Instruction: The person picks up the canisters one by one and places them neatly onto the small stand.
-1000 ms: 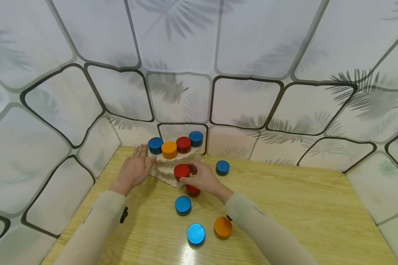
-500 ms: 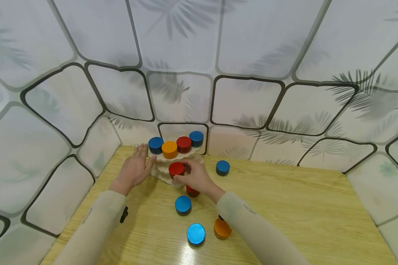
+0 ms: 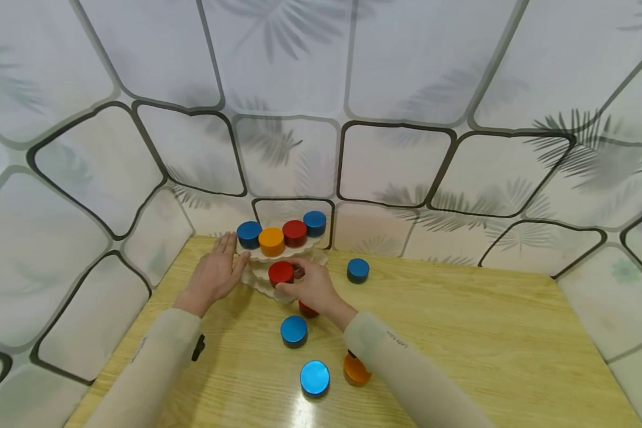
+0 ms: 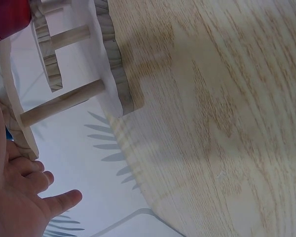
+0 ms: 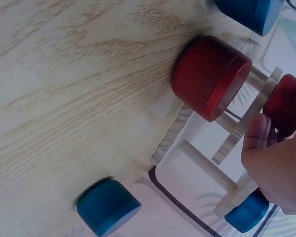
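Observation:
A tiered wooden stand (image 3: 261, 286) with wavy edges and dowel posts (image 4: 64, 102) stands near the back wall. Its top tier carries a blue tin (image 3: 248, 234), an orange tin (image 3: 271, 241), a red tin (image 3: 295, 233) and another blue tin (image 3: 314, 223). My left hand (image 3: 211, 276), fingers extended, rests against the left end of that tier. Below, my right hand (image 3: 317, 289) pinches a second red tin (image 3: 280, 273) between thumb and fingers at the middle tier. Whether that tin touches the tier is hard to tell.
On the wooden table, a red tin (image 3: 307, 309) lies partly hidden beneath the right hand. Blue tins stand in front (image 3: 293, 330), nearer the front edge (image 3: 314, 378) and right of the stand (image 3: 358, 270). The right sleeve partly covers an orange tin (image 3: 356, 370). Patterned walls enclose the back and sides.
My right hand has carried the pinched red tin a little to the left along the middle tier, then nearly stopped. The left hand stays in place at the stand.

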A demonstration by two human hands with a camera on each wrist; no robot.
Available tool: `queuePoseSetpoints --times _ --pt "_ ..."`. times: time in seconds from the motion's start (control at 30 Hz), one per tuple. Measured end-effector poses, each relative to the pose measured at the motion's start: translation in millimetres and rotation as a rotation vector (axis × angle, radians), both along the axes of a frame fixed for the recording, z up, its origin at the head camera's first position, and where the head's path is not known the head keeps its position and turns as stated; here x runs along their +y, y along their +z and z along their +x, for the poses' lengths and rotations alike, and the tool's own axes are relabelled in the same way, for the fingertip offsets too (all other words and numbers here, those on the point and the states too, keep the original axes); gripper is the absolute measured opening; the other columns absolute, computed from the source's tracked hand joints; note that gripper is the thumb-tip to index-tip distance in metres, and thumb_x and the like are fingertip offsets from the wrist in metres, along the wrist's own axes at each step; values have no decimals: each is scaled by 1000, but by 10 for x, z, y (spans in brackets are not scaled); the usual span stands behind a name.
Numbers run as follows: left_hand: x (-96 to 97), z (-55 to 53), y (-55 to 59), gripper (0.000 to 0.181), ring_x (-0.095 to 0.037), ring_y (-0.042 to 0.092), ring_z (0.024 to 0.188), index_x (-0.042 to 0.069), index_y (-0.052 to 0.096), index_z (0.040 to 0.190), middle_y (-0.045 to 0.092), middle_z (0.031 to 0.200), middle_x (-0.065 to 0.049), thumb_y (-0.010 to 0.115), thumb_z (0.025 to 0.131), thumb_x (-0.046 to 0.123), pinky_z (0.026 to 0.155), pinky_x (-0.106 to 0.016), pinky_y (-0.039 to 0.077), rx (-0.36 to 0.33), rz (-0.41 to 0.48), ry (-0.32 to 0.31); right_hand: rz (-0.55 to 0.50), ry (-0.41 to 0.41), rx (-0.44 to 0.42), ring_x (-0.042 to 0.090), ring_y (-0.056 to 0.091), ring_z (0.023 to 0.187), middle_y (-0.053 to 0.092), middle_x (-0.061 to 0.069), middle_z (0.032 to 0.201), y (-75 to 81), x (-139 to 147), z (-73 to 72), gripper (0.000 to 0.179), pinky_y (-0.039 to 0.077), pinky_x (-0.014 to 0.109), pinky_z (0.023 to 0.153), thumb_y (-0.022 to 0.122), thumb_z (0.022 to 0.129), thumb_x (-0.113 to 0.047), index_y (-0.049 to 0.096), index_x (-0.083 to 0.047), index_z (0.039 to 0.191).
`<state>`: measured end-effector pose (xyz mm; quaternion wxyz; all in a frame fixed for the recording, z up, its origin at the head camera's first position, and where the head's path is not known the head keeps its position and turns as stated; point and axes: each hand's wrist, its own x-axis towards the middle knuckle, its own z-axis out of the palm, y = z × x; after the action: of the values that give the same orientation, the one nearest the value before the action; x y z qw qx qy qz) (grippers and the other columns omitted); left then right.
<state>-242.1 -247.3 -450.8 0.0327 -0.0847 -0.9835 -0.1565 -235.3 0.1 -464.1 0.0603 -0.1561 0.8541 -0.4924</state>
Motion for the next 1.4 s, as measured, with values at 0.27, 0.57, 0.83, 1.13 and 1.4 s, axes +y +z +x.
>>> queuePoseSetpoints --times 0.27,0.57,0.83,1.13,1.4 --pt "-4 3 0 75 -54 22 157 -14 17 162 20 169 -36 27 116 44 125 -64 30 -3 -3 -3 13 -14 24 12 61 81 74 2 100 2 -35 24 53 52 20 68 89 87 -22 71 -17 136" --pt "-7 -4 -12 76 -54 22 157 -14 16 162 20 169 -36 27 116 45 125 -64 29 -14 -6 2 4 -31 62 16 64 85 77 7 109 9 -87 59 55 53 20 69 89 87 -20 70 -13 138" --pt "9 17 9 75 -55 23 156 -14 18 162 20 169 -36 29 116 44 125 -64 30 -4 1 -2 -42 -55 68 25 69 93 77 10 117 8 -124 94 55 56 20 73 89 87 -17 69 -8 138" --pt "9 30 14 75 -55 23 156 -14 18 162 21 169 -36 29 116 44 125 -64 30 -7 6 6 -37 -84 74 19 70 91 77 9 117 -31 -193 100 48 61 24 79 84 90 -10 71 -6 135" --pt "1 13 6 75 -54 23 157 -13 17 162 20 169 -35 28 116 45 125 -63 30 -8 3 -1 -38 -99 107 15 68 86 78 9 114 -43 -239 88 47 59 19 73 83 92 -14 71 -8 137"
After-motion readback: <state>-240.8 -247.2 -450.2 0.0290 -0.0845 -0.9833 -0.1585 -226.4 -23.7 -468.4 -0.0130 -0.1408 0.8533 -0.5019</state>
